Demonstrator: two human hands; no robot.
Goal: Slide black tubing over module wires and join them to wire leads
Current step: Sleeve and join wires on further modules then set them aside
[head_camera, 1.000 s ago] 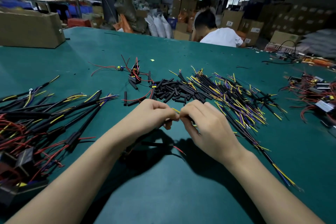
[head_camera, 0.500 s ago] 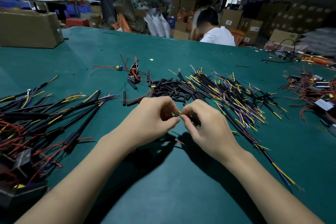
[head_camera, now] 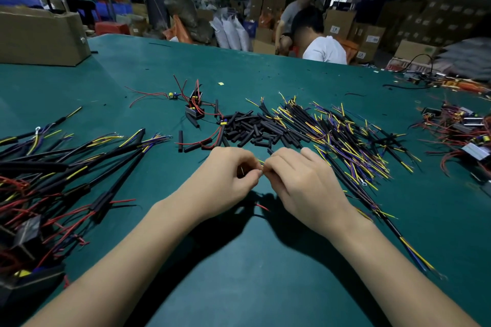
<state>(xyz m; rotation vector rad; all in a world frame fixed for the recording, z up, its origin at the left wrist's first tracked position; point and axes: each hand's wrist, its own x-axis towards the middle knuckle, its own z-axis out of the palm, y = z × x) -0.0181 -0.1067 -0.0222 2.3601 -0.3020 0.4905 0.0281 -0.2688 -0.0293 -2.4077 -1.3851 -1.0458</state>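
My left hand (head_camera: 228,178) and my right hand (head_camera: 300,180) meet fingertip to fingertip over the green table (head_camera: 265,273), pinching thin wire ends between them. A red wire (head_camera: 261,206) hangs down below the hands. What else lies in the palms is hidden. Just beyond my hands is a heap of short black tubing pieces (head_camera: 252,129). To its right spreads a pile of black-sheathed wire leads (head_camera: 340,138) with yellow and blue ends. A small black module (head_camera: 195,109) with red wires stands behind the tubing.
Finished black-sleeved assemblies with red wires (head_camera: 53,180) cover the left of the table. More modules with red wires (head_camera: 462,133) lie at the right edge. A cardboard box (head_camera: 42,34) sits far left. A person in a white shirt (head_camera: 322,49) sits beyond the far edge.
Both hands stay together at the same spot, fingers working slightly on the wire ends. The view shifted a little; a second person appeared in the background.
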